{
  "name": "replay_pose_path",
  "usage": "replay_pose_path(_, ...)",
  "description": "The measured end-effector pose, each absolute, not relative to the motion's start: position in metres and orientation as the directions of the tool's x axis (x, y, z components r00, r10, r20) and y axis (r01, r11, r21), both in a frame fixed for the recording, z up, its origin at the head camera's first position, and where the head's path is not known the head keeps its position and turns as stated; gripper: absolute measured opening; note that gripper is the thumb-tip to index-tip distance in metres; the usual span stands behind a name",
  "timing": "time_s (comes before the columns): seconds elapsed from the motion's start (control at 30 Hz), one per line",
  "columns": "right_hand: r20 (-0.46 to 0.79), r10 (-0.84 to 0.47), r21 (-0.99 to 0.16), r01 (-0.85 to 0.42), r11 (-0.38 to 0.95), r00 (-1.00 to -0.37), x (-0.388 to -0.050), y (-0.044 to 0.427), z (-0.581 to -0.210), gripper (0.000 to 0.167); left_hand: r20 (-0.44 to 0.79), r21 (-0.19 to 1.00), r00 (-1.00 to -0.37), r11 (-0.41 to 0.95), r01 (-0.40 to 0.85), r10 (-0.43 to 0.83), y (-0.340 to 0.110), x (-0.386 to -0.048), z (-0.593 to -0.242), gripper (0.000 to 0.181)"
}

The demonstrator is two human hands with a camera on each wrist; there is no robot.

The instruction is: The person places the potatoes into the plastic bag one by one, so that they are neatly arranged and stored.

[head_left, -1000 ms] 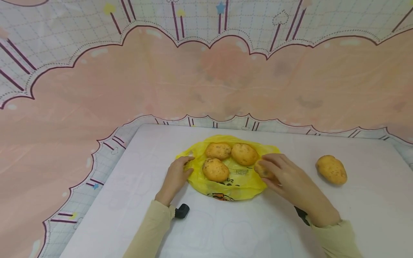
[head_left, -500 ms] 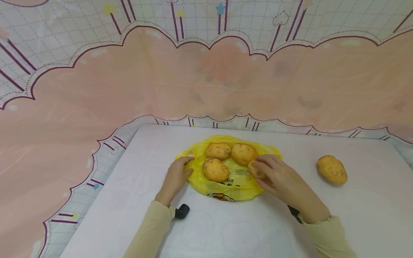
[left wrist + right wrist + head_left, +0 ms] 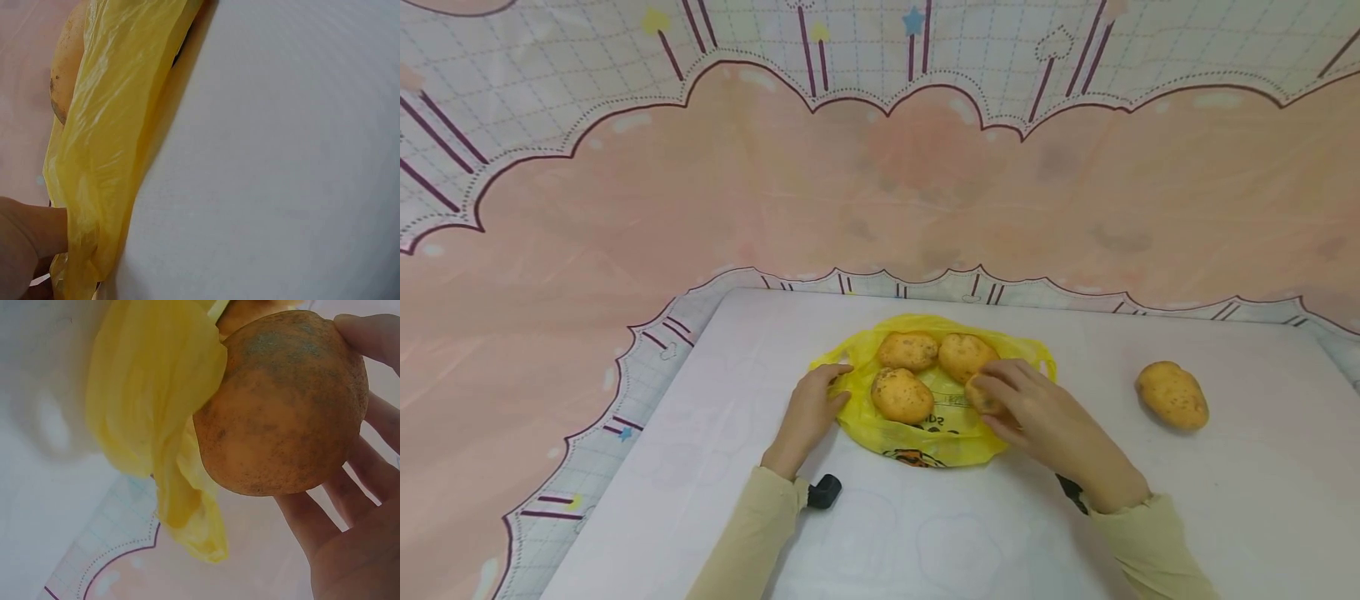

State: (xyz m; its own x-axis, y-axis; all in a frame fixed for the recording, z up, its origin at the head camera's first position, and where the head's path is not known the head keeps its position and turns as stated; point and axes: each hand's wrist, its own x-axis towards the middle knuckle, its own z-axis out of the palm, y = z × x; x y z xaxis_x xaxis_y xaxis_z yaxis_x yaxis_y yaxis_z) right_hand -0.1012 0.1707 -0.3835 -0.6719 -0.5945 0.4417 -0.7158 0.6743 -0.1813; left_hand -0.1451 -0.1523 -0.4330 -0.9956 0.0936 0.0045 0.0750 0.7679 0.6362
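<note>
A yellow plastic bag [image 3: 951, 446] lies spread on the white table with three potatoes resting on it, among them the front-left potato [image 3: 902, 397]. At the bag's left edge, my left hand [image 3: 807, 414] holds the film; in the left wrist view the thumb [image 3: 44, 228] goes behind the yellow plastic. My right hand [image 3: 1048, 421] grips another potato [image 3: 281, 406] between thumb and fingers, over the bag's right part. That potato's skin is brownish with a grey patch, and the bag's film overlaps its side in the right wrist view.
One more potato [image 3: 1172, 396] lies on the white table [image 3: 925, 533], right of my right hand. Behind the table hangs a pink patterned cloth [image 3: 880, 200]. A black device [image 3: 824, 492] sits at my left wrist.
My right hand has moved left with its potato, further over the bag and closer to the other potatoes. The left hand has stayed in place at the bag's edge.
</note>
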Motion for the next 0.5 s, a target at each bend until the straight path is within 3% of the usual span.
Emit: replay_pose_path(0.5,0.425,-0.626,-0.184,-0.74,0.647,-0.654,-0.107,0.158,-0.391,0.043,0.003,0.644,-0.995,0.761,0.08,0.102,-0.153,-0.145,-0.433,0.04)
